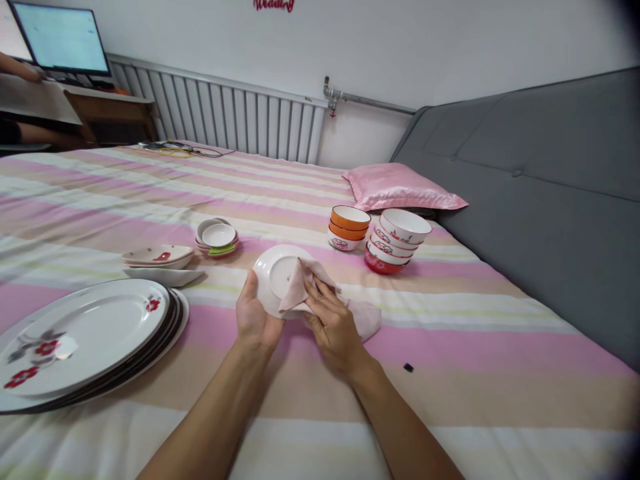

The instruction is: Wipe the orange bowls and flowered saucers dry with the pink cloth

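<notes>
My left hand (257,313) grips a small white plate (273,270) by its left edge, above the striped bedsheet. The plate's underside, with its foot ring and a faint mark, faces me. My right hand (331,320) is closed on a pale pink cloth (299,287) and presses it against the right part of the plate. A tail of the cloth hangs past my right hand. Beyond the hands stand a stack of orange and white bowls (349,230) and a taller, leaning stack of white and red bowls (400,237).
Large oval plates (95,333) are stacked at left. Behind them lie leaf-shaped dishes (159,257) and small saucers (219,235). A pink pillow (400,185) rests by the grey headboard (540,200). Cables (193,149) lie at the far edge. A person's arm (20,67) shows near a monitor (63,39).
</notes>
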### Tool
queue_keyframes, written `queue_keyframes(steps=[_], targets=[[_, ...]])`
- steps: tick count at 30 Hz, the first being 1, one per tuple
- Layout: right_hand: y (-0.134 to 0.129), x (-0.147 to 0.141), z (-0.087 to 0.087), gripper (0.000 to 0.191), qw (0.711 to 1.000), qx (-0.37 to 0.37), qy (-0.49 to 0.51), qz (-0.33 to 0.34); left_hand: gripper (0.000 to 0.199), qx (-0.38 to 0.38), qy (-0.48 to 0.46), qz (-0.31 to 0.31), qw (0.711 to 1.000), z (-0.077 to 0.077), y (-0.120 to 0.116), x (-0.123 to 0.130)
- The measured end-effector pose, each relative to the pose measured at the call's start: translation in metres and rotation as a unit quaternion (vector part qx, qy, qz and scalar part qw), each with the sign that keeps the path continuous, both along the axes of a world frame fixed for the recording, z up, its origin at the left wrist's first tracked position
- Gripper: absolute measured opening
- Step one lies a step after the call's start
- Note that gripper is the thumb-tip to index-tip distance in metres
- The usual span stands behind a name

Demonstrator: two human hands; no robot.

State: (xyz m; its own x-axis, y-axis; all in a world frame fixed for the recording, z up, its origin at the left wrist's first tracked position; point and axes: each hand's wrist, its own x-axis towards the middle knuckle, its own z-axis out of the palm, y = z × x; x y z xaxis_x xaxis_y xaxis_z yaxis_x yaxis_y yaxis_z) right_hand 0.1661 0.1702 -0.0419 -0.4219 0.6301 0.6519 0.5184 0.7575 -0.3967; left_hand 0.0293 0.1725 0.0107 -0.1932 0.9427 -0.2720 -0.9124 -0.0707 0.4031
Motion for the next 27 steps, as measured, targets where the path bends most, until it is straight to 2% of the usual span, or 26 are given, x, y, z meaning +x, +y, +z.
queue_keyframes(steps=[4, 9, 21, 27], targets=[[-0.001, 0.0, 0.002, 0.044, 0.999, -0.029, 0.031, 0.014, 0.05, 0.012, 0.0, 0.027, 1.0, 0.0, 0.002, -0.002], [-0.002, -0.002, 0.002, 0.051, 0.997, -0.039, 0.058, 0.018, 0.05, 0.016, 0.004, 0.03, 0.999, 0.0, 0.003, -0.003], [0.003, 0.001, -0.003, 0.045, 0.988, -0.052, 0.138, -0.048, 0.041, 0.044, 0.067, -0.041, 0.996, 0.0, -0.006, 0.006], [0.002, 0.004, 0.001, 0.042, 0.983, -0.047, 0.168, -0.052, 0.031, 0.068, 0.146, -0.057, 0.985, -0.01, -0.01, 0.012]])
